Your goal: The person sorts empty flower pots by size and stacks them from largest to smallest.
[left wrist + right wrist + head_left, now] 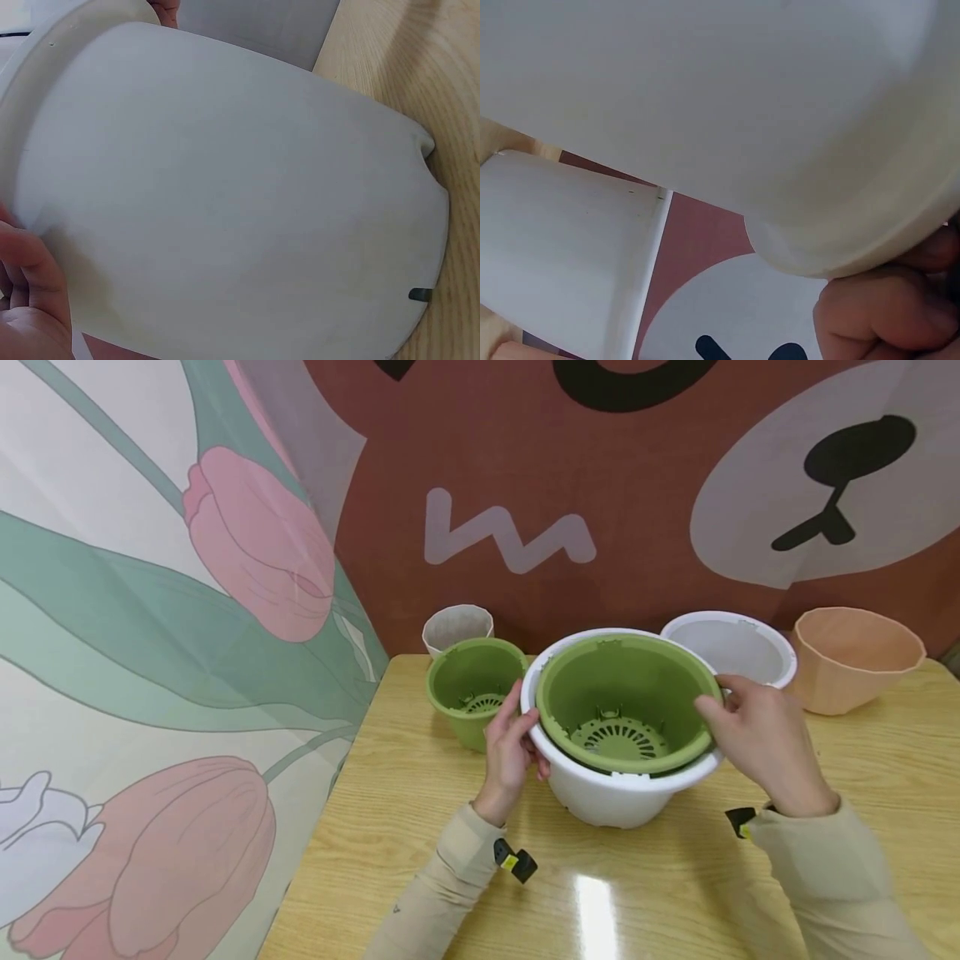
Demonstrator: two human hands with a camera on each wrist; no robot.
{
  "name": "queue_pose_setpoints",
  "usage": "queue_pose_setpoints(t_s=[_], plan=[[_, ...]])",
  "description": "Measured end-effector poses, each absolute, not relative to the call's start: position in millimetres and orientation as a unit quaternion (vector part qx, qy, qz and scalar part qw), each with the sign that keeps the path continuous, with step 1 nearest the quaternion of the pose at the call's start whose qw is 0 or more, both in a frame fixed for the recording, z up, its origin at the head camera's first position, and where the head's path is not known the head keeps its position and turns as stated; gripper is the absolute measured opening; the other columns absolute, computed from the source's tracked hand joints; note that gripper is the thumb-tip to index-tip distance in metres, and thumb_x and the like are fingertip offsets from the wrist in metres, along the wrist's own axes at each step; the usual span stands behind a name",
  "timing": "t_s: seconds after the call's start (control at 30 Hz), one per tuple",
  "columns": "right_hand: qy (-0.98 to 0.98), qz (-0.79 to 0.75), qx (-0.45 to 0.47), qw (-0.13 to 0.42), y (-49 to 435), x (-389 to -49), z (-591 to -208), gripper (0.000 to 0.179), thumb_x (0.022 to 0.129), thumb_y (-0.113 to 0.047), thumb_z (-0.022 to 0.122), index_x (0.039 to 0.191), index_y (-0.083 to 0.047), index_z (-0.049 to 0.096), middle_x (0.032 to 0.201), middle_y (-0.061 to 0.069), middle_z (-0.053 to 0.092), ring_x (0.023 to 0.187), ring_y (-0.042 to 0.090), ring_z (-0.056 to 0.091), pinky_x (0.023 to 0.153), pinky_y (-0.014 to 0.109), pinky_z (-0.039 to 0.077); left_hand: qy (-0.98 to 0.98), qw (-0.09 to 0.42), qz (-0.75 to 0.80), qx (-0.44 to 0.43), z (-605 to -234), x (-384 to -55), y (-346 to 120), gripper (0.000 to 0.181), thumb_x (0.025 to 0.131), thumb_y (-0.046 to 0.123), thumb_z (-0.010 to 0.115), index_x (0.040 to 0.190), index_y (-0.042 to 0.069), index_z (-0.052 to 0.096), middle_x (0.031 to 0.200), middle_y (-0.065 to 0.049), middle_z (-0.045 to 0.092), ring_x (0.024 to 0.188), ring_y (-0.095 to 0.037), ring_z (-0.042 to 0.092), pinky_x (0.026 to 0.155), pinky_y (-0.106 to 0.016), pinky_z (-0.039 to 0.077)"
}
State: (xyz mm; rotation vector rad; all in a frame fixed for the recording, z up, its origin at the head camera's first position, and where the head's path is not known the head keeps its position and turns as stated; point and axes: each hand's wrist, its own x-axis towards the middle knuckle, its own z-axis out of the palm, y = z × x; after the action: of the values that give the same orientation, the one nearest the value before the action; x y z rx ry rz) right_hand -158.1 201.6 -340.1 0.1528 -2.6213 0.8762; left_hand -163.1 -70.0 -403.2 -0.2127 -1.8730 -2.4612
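A green flowerpot [630,693] with a slotted bottom sits inside a larger white flowerpot [611,797], its rim close to the white one. My left hand [508,760] holds the white pot by its left rim, thumb on top and fingers beneath the lip. In the left wrist view, curled fingers [30,289] lie against the white wall [232,180], whose notched base is near the wood. At the right side, my right hand [768,739] pinches the green rim, thumb over its inner edge. The right wrist view shows its bent fingers [885,311] at the white rim [855,262].
A smaller green pot [480,685] stands left of the nested pair, with a small whitish pot [457,627] behind it. To the right are another white pot [727,647] and a peach pot [855,660]. All stand on a wooden table [375,827] against a printed backdrop [525,460].
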Motion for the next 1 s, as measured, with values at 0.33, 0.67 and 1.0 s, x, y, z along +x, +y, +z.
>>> queue_pose_setpoints(t_s=[0.33,0.67,1.0], plan=[[-0.935,0.263,0.102,0.213,200.9,-160.4,-344.8,0.016,0.086,-0.016,0.057,0.084,-0.003,0.066,0.047,-0.003,0.042,0.048,0.018,0.039,0.046,0.028,0.027,-0.605,0.017,-0.794,-0.065,-403.1,-163.6,-69.3,0.057,0.099,0.019,0.042,0.153,0.017,0.026,0.053,0.002,0.062,0.032,-0.006,0.050,0.030,-0.022,0.040],[-0.945,0.222,0.126,0.204,201.5,-160.1,-344.1,0.034,0.087,-0.015,0.054,0.110,0.009,0.064,0.073,0.029,0.062,0.055,0.044,0.053,0.053,0.059,0.040,-0.614,0.020,-0.788,-0.053,-401.5,-162.9,-69.6,0.056,0.098,0.019,0.043,0.153,0.018,0.027,0.050,0.001,0.060,0.032,-0.006,0.050,0.030,-0.022,0.040],[-0.952,0.184,0.146,0.199,200.9,-157.7,-341.4,0.029,0.085,-0.012,0.057,0.104,0.010,0.062,0.070,0.025,0.059,0.055,0.042,0.054,0.053,0.060,0.042,-0.614,0.020,-0.787,-0.055,-401.9,-162.0,-68.8,0.057,0.099,0.019,0.042,0.153,0.018,0.025,0.052,0.002,0.061,0.032,-0.006,0.050,0.031,-0.022,0.040]])
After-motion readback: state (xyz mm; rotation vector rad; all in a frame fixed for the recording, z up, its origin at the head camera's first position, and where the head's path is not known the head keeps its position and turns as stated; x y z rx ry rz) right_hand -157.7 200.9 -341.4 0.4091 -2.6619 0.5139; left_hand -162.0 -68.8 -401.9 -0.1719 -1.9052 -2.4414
